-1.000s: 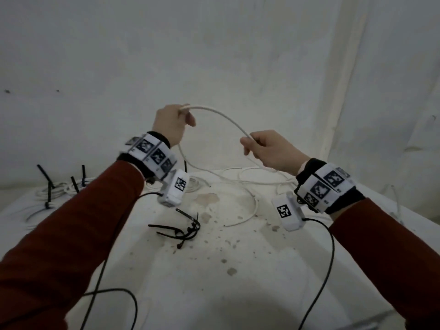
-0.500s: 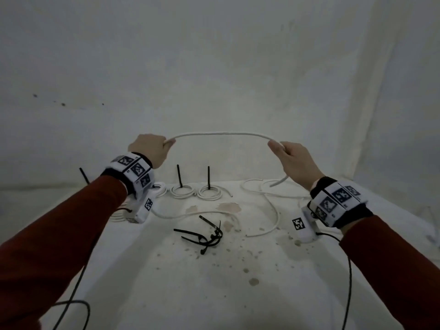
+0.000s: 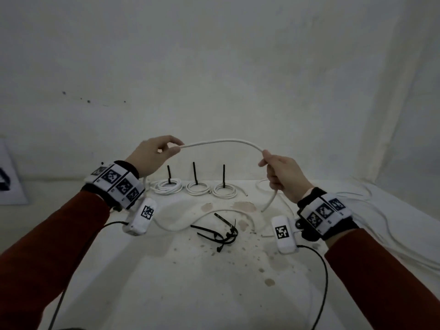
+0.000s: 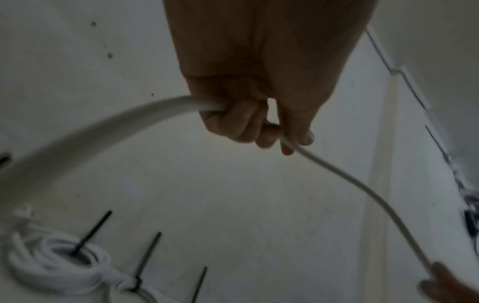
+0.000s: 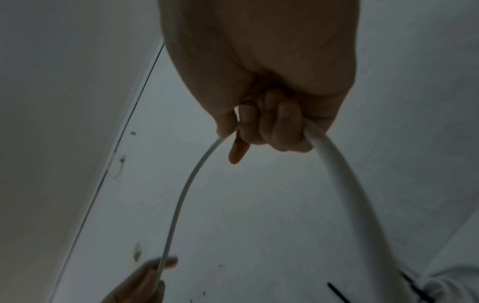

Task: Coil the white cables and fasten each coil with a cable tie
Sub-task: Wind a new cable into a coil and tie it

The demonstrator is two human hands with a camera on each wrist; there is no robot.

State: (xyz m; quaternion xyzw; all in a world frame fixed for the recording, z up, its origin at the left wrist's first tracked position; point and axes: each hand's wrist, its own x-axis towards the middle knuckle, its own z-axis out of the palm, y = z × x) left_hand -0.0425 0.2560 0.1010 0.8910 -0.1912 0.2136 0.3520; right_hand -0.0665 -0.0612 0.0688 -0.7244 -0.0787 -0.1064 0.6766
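Behind my hands, three tied coils [image 3: 196, 188] sit finished; my left hand [image 3: 152, 155] and right hand [image 3: 283, 177] both grip an uncoiled white cable [image 3: 226, 141], spare cable ties [image 3: 219, 232] waiting.

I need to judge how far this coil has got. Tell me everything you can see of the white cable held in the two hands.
The white cable is thin, round and smooth, plastic-looking. It arches in the air between the left hand, which pinches it, and the right hand, whose fingers curl round it. Below the right hand a short end hangs free above the table. From the left hand it drops toward the table. No loop is formed yet.
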